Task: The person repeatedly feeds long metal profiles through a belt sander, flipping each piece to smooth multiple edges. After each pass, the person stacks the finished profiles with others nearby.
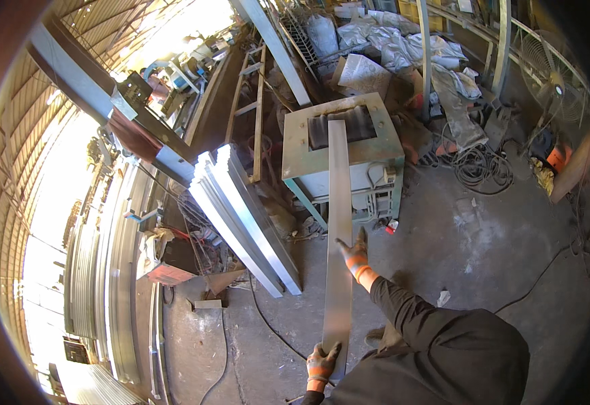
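Note:
A long flat metal bar (339, 196) runs from near my body up to the green-framed box machine (298, 145). Its far end lies over the dark rectangular opening (359, 128) in the machine's top. My left hand (321, 364), in a dark and orange work glove, is closed around the left edge of the bar's near end. Partway along, my right hand (356, 255), gloved alike, holds the bar's right edge. One digit rests on the upper face and another sticks up beside the edge; the fingers underneath are hidden.
Left of the machine leans a stack of shiny metal bars (241, 223). More long profiles (116, 270) stand farther left. A black cable (268, 324) crosses the floor, and coiled cables (480, 165) lie right of the machine. A large fan (555, 84) stands at the far right.

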`<state>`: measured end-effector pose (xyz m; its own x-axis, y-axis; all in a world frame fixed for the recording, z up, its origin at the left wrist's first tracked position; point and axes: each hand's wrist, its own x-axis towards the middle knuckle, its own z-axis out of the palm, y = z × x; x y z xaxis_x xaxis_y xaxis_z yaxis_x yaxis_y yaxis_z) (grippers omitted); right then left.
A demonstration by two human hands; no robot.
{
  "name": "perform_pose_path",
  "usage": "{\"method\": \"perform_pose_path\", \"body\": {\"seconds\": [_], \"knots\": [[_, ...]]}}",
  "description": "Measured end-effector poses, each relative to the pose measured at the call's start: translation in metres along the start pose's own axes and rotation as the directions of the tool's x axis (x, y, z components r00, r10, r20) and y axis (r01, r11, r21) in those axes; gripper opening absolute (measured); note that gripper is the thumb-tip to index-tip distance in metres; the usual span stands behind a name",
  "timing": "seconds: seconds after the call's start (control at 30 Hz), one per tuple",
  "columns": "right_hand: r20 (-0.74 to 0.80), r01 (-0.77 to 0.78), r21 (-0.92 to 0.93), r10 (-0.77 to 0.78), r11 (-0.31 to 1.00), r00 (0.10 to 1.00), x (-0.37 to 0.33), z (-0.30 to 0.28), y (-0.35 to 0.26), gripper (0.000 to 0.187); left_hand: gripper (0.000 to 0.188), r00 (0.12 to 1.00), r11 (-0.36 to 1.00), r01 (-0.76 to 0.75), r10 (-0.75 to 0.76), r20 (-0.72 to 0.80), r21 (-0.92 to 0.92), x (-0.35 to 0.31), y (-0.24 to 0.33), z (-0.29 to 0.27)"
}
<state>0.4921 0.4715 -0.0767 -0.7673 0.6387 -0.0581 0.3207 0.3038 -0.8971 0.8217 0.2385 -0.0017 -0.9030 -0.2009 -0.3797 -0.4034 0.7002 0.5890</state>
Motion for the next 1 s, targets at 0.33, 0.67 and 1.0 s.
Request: {"method": "perform_pose_path", "body": {"seconds": [0.33,0.67,1.0], "knots": [[0.207,0.468,0.541,-0.65,0.699,0.731,-0.068,-0.008,-0.232,0.058,0.085,0.883,0.951,-0.303,0.306,-0.355,0.066,0.072,0.05,-0.029],[0.441,0.973,0.224,-0.884,-0.059,-0.155,-0.107,-0.112,-0.247,0.05,0.112,0.442,0.543,-0.286,0.806,-0.394,0.79,-0.099,0.099,-0.294],[0.916,0.916,0.394,-0.113,0.074,-0.385,-0.001,-0.174,-0.294,0.065,0.103,0.657,0.76,-0.168,0.561,-0.504,0.628,-0.081,-0.043,-0.2]]}}
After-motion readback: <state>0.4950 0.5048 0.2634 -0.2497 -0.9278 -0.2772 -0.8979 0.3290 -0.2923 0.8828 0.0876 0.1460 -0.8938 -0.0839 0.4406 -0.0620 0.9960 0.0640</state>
